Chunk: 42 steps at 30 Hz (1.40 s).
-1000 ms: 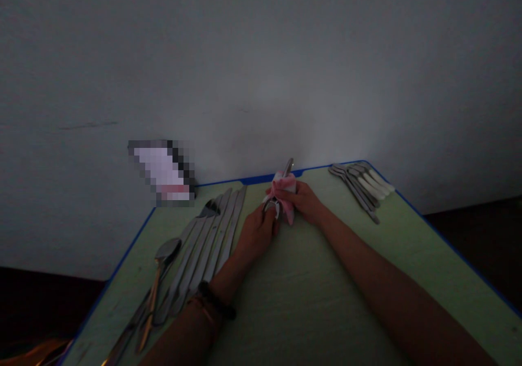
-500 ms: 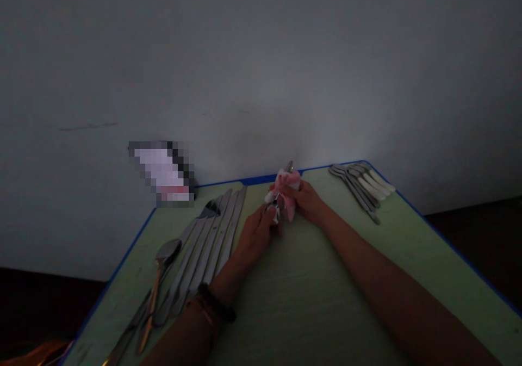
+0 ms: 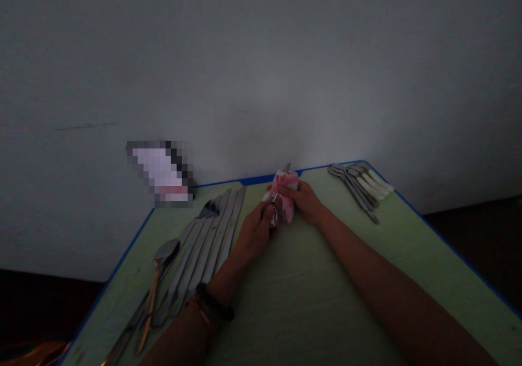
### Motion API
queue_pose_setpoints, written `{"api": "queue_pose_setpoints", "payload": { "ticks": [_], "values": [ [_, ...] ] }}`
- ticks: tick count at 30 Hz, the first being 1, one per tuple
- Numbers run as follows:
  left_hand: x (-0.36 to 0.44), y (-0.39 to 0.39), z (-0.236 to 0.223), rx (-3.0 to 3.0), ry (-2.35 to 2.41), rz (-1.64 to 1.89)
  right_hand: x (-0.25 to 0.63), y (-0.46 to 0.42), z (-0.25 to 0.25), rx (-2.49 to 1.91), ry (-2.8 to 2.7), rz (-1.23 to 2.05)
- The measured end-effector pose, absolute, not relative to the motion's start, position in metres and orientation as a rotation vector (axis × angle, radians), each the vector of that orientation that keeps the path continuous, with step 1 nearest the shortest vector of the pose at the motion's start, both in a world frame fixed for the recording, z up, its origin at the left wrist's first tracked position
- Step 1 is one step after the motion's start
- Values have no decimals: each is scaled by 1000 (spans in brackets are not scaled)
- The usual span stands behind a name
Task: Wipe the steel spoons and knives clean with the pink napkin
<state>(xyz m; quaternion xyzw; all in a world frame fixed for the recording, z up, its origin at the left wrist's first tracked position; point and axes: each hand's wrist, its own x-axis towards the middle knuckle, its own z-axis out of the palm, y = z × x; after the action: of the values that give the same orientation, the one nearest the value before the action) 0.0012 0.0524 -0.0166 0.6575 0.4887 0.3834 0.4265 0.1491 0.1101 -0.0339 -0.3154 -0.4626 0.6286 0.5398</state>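
Less of the metal utensil [image 3: 287, 167] poked out past the pink-and-white cloth [image 3: 289, 181] than a second earlier, and its near end had turned in the person's left hand [image 3: 256, 229], so the cloth was probably being worked along the metal. That left hand pinched the near end, while the right hand [image 3: 308, 203] clasped the cloth around the middle, both held above the far part of the table [image 3: 305, 301]. Long metal utensils [image 3: 222, 233] lay side by side left of the hands, with a gold-handled spoon [image 3: 153, 295] nearer the person. At the far right corner rested a second group of cutlery [image 3: 361, 186], some pieces with white handles. Blue edging ran round the pale green tabletop; beyond it rose a grey wall [image 3: 265, 56], with a pixelated object [image 3: 153, 165] tilted near it at the far left corner. Light was dim.
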Motion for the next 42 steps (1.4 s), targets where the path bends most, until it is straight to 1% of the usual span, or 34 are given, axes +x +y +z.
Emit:
{"api": "queue_pose_setpoints", "payload": {
  "ticks": [6, 15, 25, 31, 34, 38, 42],
  "values": [
    [2, 51, -14, 1716, 1171, 925, 149, 113, -32, -790, -926, 1463],
    [2, 51, -15, 1744, 1238, 906, 148, 112, -28, -747, -889, 1483],
    [0, 52, -16, 1737, 1262, 841, 147, 115, -29, -797, -809, 1413],
    [-2, 51, -15, 1732, 1199, 839, 147, 119, -33, -784, -725, 1358],
    [-2, 50, -15, 1686, 1182, 857, 148, 123, -35, -786, -661, 1283],
    [-2, 50, -15, 1563, 1154, 941, 152, 126, -38, -849, -604, 1101],
    [-2, 52, -15, 1533, 1272, 1111, 152, 122, -40, -1076, -973, 934]
  ]
}}
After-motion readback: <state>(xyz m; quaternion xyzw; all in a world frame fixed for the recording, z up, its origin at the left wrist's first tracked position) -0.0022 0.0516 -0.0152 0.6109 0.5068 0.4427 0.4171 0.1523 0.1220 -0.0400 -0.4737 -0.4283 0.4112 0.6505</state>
